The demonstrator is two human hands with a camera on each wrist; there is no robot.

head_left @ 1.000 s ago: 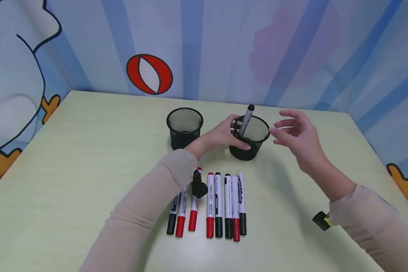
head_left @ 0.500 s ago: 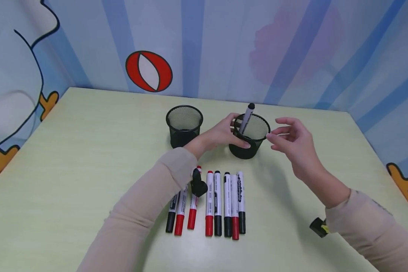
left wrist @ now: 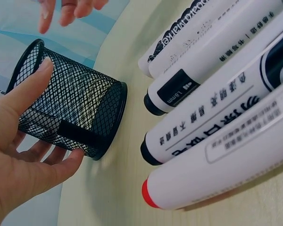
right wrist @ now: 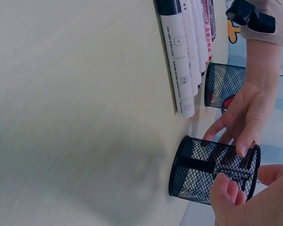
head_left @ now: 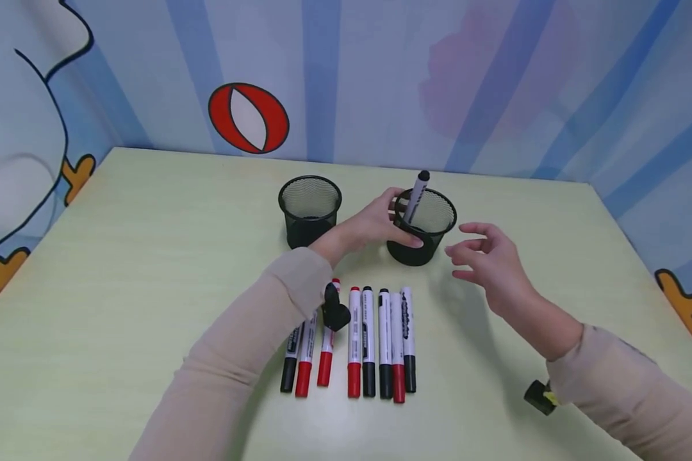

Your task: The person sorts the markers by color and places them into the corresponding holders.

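Observation:
My left hand [head_left: 369, 224] holds the right-hand black mesh pen cup [head_left: 411, 251], thumb along the front and fingers round the far side. A white marker with a black end [head_left: 418, 192] leans inside that cup, sticking out above the rim. Just right of the cup, my right hand [head_left: 493, 266] hovers with fingers loosely bent and nothing between them; a small gap separates it from the cup in the head view. In the left wrist view the thumb and fingers of the left hand [left wrist: 19, 165] lie on either side of the mesh cup [left wrist: 80, 99].
A second mesh pen cup [head_left: 305, 232] stands to the left, partly behind my left wrist. Several white markers with red or black caps, among them a red-capped marker [head_left: 354, 339], lie in a row in front. A black camera [head_left: 336, 312] on my left wrist covers part of them.
My right hand has lowered and drawn slightly away from the cup's rim, its fingers spreading. My left hand keeps its hold on the cup, and the marker inside stays put.

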